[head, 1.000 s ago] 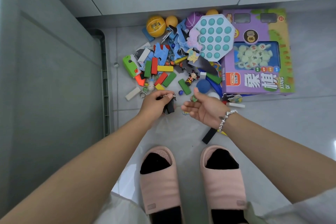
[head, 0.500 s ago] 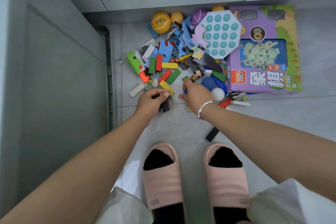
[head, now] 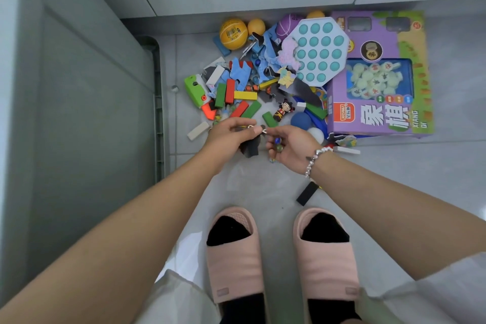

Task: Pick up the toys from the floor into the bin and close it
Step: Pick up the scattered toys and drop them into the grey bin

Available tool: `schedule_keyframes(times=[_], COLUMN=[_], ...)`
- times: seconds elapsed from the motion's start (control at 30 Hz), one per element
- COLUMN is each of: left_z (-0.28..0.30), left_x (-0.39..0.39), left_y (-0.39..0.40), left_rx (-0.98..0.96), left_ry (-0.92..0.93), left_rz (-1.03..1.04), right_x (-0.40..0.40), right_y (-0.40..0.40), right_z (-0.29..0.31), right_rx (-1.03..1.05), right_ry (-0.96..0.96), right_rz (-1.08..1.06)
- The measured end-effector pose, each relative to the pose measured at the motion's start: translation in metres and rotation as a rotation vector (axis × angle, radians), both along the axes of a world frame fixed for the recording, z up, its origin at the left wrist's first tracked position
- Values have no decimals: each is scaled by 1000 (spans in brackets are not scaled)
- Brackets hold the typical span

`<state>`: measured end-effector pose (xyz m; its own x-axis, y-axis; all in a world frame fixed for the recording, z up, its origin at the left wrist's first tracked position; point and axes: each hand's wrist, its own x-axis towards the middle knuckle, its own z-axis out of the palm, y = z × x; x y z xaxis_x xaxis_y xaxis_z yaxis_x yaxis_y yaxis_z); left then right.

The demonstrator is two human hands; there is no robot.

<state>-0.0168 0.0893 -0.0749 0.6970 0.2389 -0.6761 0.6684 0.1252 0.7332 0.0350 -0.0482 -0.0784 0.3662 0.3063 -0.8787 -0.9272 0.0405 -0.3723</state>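
Toys (head: pixel 265 81) lie in a heap on the floor (head: pixel 394 166) in front of our feet. Our left hand (head: pixel 231 134) curls its fingers around dark pieces (head: pixel 249 148) and a small metal ring. Our right hand (head: pixel 292 147), palm up, cups little marbles (head: pixel 278 148).

"XIANG QI" and "象棋" on the purple game box (head: pixel 378 116).
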Motion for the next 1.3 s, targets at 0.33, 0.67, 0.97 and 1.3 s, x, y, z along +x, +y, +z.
schedule_keyframes(times=[0.33, 0.67, 0.97, 1.3], left_z=[9, -10, -20, -24], left_x=[12, 3, -5, -7], left_y=[-18, 3, -6, -1], left_rx=[417, 620, 685, 756], left_ry=[-243, -146, -66, -62], left_rz=[-352, -200, -357, -282], right_x=[6, 5, 3, 6], right_y=[3, 1, -3, -2], right_z=[5, -3, -9, -3], right_rx=[177, -355, -455, -496], right_ry=[162, -154, -406, -360], right_rz=[-75, 54, 388, 421])
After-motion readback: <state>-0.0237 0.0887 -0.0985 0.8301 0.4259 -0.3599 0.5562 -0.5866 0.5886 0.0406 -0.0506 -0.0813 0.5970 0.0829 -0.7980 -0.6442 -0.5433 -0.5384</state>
